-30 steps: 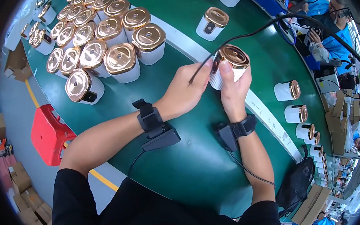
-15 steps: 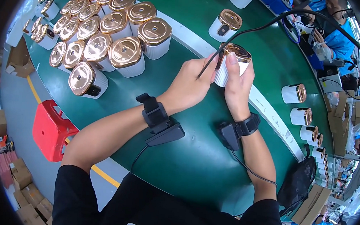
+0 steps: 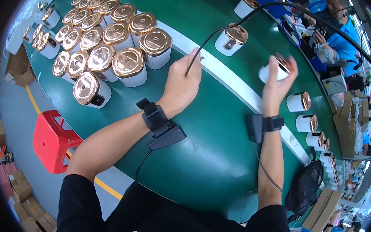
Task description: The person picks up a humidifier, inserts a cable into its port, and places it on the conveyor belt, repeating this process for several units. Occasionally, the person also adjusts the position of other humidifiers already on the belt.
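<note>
My right hand point(image 3: 276, 86) is wrapped around a white canister-like device point(image 3: 265, 73) with a shiny gold top, over the green surface beyond the white rail; both are slightly blurred. My left hand point(image 3: 183, 83) is closed on a thin black cable point(image 3: 209, 38), which loops up and away to the upper right. What the cable's end looks like is hidden by the fingers. Left of that hand, several similar white devices with gold tops point(image 3: 130, 63) stand in close rows on the green table. Another such device point(image 3: 231, 39) stands upright between my hands, past the rail.
A white rail point(image 3: 235, 86) crosses the green tabletop point(image 3: 209, 148). More devices point(image 3: 298, 102) line the right side, near a black mesh bag point(image 3: 306, 188). A red stool point(image 3: 53, 140) stands at left. People in blue point(image 3: 348, 39) work at far right.
My right hand has carried the device right, across the rail, away from my left hand. My left hand has drawn back leftward, still holding the cable.
</note>
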Demonstrator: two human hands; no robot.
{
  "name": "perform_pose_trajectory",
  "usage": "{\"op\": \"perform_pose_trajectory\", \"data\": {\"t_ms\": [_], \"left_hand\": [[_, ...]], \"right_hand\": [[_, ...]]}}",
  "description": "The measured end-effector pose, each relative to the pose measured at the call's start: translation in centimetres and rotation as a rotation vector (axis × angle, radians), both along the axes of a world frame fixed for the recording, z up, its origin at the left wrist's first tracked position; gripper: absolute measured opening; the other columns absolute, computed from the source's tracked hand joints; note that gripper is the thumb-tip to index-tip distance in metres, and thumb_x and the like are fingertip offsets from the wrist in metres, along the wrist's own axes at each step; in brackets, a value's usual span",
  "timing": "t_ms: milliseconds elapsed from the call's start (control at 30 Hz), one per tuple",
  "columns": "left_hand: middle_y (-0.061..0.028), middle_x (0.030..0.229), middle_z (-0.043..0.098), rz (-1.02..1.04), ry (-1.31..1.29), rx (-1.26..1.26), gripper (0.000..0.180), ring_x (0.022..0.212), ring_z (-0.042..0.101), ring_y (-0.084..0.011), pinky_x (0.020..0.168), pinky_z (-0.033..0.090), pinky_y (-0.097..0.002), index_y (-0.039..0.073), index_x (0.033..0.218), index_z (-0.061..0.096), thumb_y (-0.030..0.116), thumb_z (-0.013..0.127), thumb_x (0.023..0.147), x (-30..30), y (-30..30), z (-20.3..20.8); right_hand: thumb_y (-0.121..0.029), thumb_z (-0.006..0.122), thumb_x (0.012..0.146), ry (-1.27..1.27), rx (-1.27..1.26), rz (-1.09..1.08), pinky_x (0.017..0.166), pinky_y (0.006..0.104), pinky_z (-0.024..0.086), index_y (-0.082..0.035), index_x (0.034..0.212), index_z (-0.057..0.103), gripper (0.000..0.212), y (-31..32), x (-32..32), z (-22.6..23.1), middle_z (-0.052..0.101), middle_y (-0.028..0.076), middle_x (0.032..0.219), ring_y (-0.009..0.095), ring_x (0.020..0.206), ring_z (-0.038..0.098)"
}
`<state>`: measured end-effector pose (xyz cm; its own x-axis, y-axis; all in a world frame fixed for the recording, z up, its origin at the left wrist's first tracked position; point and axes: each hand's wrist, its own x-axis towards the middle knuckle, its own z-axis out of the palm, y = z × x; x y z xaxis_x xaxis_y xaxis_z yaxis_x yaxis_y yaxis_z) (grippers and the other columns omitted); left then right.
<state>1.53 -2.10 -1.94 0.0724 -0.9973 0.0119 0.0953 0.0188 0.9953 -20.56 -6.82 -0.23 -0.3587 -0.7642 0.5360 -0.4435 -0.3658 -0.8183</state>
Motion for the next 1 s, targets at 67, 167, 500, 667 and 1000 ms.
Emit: {"op": "perform_pose_trajectory", "data": {"t_ms": [67,167,500,667,1000], "left_hand": [[-0.0051,0.053,0.045,-0.038,0.082,0.033,0.041,0.047,0.042,-0.0131,0.047,0.036,-0.0313,-0.001,0.069,0.049,0.024,0.042,0.1,-1.3,0.3,0.9],[-0.004,0.053,0.045,-0.047,0.095,0.043,0.041,0.047,0.042,-0.0125,0.046,0.036,-0.0312,0.0,0.069,0.048,0.025,0.042,0.1,-1.2,0.3,0.9],[0.0008,0.057,0.042,-0.259,0.372,0.218,0.04,0.05,0.04,-0.0106,0.047,0.033,-0.0275,0.003,0.07,0.047,0.031,0.043,0.098,0.0,0.3,0.4],[0.0035,0.058,0.039,-0.197,0.342,0.166,0.038,0.05,0.038,-0.01,0.047,0.032,-0.0275,0.004,0.07,0.047,0.03,0.044,0.097,-0.3,0.4,0.4],[-0.0188,0.057,0.046,-0.134,-0.255,-0.15,0.029,0.048,0.046,-0.0277,0.049,0.037,-0.0387,-0.003,0.077,0.046,0.019,0.046,0.096,-0.9,0.5,1.0]], "right_hand": [[-0.029,0.07,0.084,0.011,0.053,-0.042,0.089,0.0289,0.042,0.001,0.122,0.045,0.055,-0.7,-4.2,-0.6,0.056,0.012,0.111,0.018,0.101,0.054],[-0.029,0.073,0.081,0.238,-0.002,-0.167,0.094,0.0329,0.04,0.001,0.126,0.043,0.062,-0.8,-3.5,0.4,0.052,0.015,0.121,0.021,0.107,0.052],[-0.019,0.071,0.083,-0.244,0.287,0.577,0.09,0.031,0.045,0.0,0.127,0.043,0.056,-4.5,5.2,-0.8,0.059,0.014,0.116,0.02,0.102,0.058],[-0.019,0.07,0.084,-0.401,0.257,0.639,0.073,0.0253,0.048,-0.001,0.111,0.049,0.039,-0.3,7.9,-0.5,0.063,0.009,0.097,0.012,0.08,0.06],[-0.021,0.07,0.085,-0.183,0.093,0.419,0.062,0.022,0.046,-0.002,0.1,0.051,0.031,2.0,9.2,1.4,0.062,0.006,0.083,0.008,0.071,0.057]]}}
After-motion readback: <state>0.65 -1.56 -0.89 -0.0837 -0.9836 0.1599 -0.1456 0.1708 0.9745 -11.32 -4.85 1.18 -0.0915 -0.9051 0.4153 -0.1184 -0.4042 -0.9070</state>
